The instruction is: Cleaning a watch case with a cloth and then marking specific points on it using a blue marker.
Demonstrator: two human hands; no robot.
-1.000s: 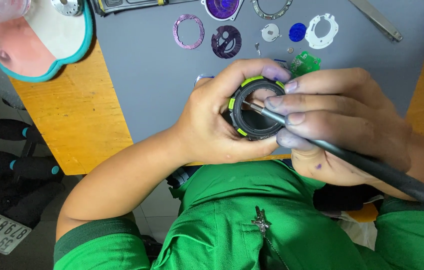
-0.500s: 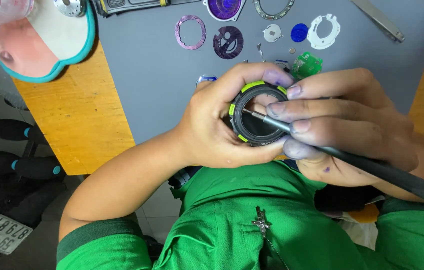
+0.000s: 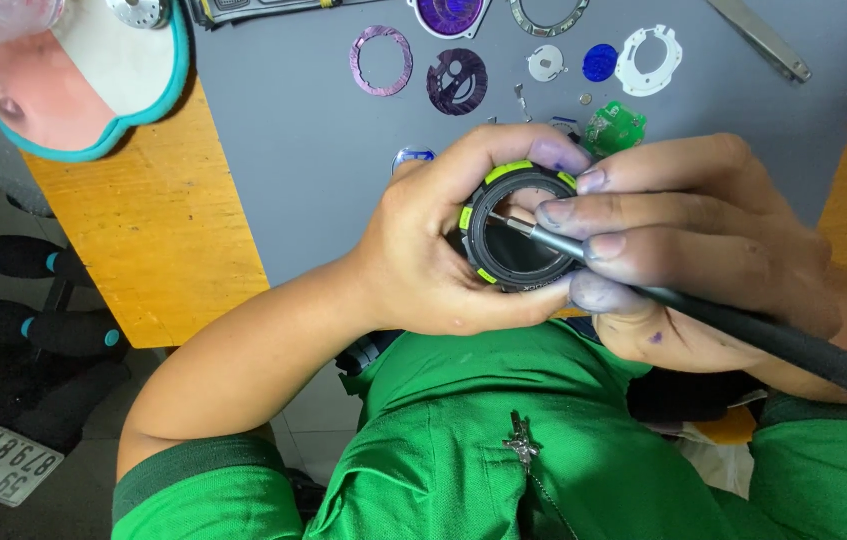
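The left hand (image 3: 433, 255) wraps its fingers closed around a round black watch case (image 3: 515, 232) with lime-green accents, held above the edge of the grey mat (image 3: 313, 170). The right hand (image 3: 688, 245) pinches a slim black-handled tool (image 3: 743, 325), its metal tip inside the case opening. Small watch parts (image 3: 458, 80) lie scattered on the mat beyond.

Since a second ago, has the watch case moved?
No: the watch case stays put in the left hand, just below the green circuit board on the grey mat.
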